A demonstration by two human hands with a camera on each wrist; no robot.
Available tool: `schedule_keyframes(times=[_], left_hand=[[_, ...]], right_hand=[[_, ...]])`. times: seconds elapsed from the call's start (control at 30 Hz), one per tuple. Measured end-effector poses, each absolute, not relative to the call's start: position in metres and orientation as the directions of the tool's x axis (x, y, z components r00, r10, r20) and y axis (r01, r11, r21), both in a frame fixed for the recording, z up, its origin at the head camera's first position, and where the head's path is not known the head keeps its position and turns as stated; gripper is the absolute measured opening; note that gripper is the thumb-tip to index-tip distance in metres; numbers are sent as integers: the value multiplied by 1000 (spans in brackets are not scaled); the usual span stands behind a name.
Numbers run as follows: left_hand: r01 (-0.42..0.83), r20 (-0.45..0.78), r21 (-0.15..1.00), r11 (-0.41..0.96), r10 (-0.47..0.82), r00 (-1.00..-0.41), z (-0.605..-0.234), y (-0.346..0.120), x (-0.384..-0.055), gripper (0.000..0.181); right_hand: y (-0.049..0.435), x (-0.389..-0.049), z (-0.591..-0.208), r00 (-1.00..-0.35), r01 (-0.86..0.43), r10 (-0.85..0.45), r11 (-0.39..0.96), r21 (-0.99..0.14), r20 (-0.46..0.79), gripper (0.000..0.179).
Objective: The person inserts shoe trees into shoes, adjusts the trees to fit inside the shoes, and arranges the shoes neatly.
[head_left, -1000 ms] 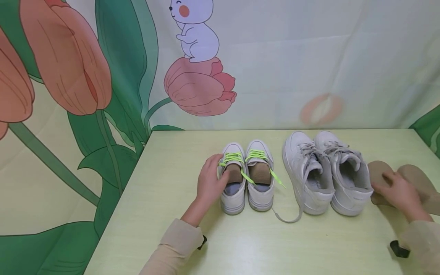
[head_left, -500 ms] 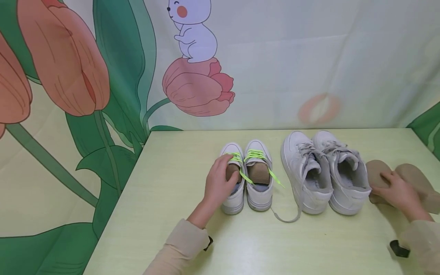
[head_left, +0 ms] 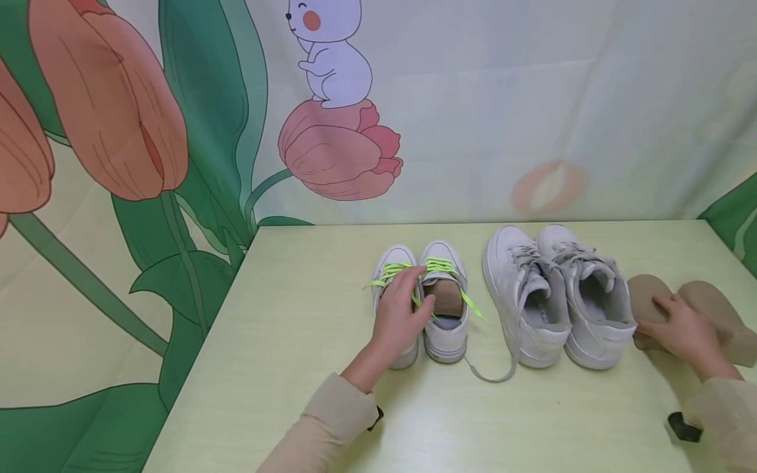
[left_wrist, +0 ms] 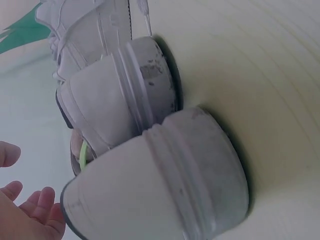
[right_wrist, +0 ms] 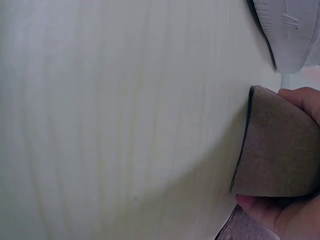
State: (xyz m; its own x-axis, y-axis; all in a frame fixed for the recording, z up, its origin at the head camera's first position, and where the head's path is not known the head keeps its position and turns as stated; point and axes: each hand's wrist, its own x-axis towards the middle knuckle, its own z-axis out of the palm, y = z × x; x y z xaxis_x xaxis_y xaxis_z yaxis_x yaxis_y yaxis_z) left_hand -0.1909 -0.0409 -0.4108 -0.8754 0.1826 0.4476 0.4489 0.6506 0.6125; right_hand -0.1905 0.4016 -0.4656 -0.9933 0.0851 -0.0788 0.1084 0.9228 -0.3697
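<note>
A pair of small white sneakers with neon green laces and brown at the tongues stands mid-table; the right one (head_left: 445,338) shows, the left (head_left: 395,255) is partly covered. My left hand (head_left: 403,314) is over the left sneaker, fingers slightly bent and apart, holding nothing; in the left wrist view its fingers (left_wrist: 35,205) appear beyond the heel collar (left_wrist: 130,195). At the right, my right hand (head_left: 686,328) grips a brown suede-like, shoe-shaped piece (right_wrist: 280,145), thumb and fingers on opposite sides. A matching brown piece (head_left: 718,309) lies beside it.
Two larger white lace-up sneakers (head_left: 526,295) stand between the hands, a loose grey lace (head_left: 493,380) trailing left onto the pale table (head_left: 284,315). A printed cloth (head_left: 461,131) hangs behind the table's far edge.
My left hand has shifted right, from the outer side of the left small sneaker to over its opening. The right hand stays on the brown piece.
</note>
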Motion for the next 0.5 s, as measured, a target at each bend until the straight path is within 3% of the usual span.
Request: schedule_keyframes(times=[0.23, 0.5], left_hand=[[446, 381, 643, 623, 245, -891, -407, -26, -188, 42], [495, 394, 624, 605, 303, -868, -408, -9, -187, 43]], right_hand=[[402, -191, -466, -993, 105, 81, 925, -364, -80, 79], [403, -192, -466, -992, 112, 85, 926, -362, -88, 81]])
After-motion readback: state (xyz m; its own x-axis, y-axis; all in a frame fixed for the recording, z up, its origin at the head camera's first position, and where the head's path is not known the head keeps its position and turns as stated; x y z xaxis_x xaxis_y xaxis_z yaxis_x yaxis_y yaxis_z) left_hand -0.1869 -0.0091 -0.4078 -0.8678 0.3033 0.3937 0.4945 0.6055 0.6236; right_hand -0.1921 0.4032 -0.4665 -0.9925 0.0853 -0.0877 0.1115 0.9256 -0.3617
